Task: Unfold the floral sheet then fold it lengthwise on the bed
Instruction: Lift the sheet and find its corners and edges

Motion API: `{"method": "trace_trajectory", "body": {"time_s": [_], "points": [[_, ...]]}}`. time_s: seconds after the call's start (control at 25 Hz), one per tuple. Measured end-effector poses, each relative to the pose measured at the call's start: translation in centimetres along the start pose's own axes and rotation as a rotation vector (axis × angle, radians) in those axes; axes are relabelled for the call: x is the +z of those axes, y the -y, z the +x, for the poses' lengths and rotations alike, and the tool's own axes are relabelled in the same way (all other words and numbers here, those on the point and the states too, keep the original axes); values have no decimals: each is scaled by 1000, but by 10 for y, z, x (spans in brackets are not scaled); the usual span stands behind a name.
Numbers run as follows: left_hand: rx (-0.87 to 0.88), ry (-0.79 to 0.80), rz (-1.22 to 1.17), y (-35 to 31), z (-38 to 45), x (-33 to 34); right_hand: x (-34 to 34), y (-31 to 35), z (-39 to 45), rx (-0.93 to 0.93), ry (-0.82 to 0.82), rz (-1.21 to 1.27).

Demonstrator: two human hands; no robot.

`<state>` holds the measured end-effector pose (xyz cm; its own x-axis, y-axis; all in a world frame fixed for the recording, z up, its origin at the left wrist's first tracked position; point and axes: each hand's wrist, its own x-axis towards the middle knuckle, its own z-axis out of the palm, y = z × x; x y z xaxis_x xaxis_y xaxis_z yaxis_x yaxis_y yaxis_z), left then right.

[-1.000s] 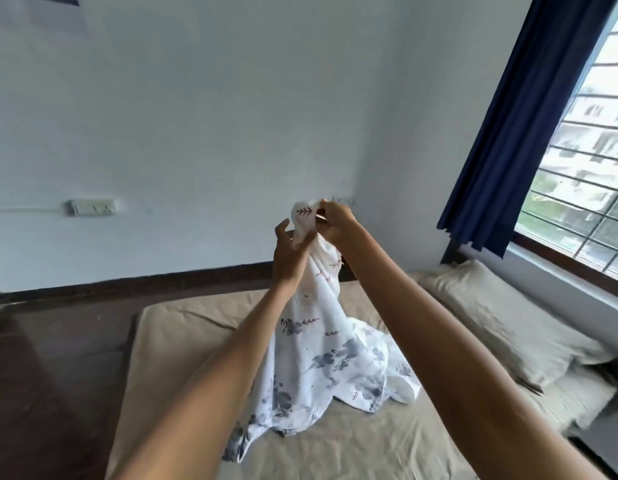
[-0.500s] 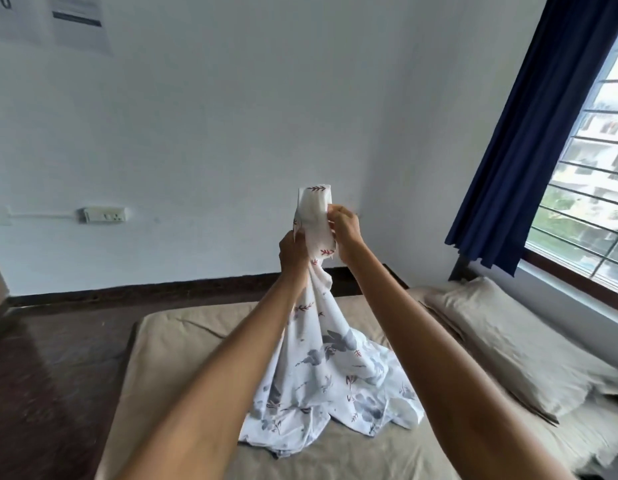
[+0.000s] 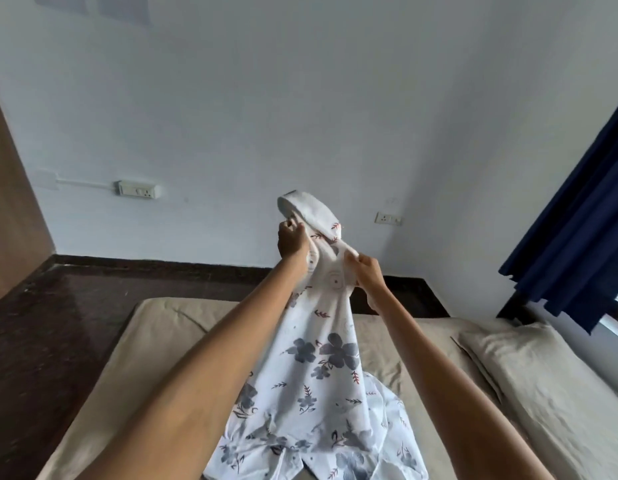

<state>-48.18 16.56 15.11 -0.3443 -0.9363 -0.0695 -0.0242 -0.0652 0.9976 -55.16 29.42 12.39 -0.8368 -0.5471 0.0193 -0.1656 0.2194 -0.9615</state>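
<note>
Beige bed (image 3: 155, 327), floral sheet (image 3: 321, 358) bottom cropped

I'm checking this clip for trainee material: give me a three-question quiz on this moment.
1. True or false: both hands grip the floral sheet.
2. Where does the sheet's lower end lie? A) on the floor B) on the bed C) on the pillow
3. Which hand is higher, the left hand or the right hand?

Key: 1 true; 2 B; 3 left.
</note>
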Motion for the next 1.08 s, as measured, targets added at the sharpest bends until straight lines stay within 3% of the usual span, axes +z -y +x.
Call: {"method": "trace_trajectory", "body": {"time_s": [0.12,0.2,0.36,0.52,0.68,0.8,0.92,1.08], "points": [[-22,58,158,17,3,0,-3,33,21,137,-76,254],[93,48,212,27,-7,0,2,56,28,181,-24,364],[242,349,148,18,-27,22,15,95,27,101,64,443],[207,98,243,2,-23,25,22,145,35,28,13,638],[89,113,521,27,-1,3,9,215,49,-145,-73,842],[-10,159,516,66,12,-15,-14,249,65,-233,-214,904],[-23,122,282,67,26,-33,-30,246,75,-250,-347,740],[84,-1,117,-26,68,-56,-29,195,68,-319,-426,52]]}}
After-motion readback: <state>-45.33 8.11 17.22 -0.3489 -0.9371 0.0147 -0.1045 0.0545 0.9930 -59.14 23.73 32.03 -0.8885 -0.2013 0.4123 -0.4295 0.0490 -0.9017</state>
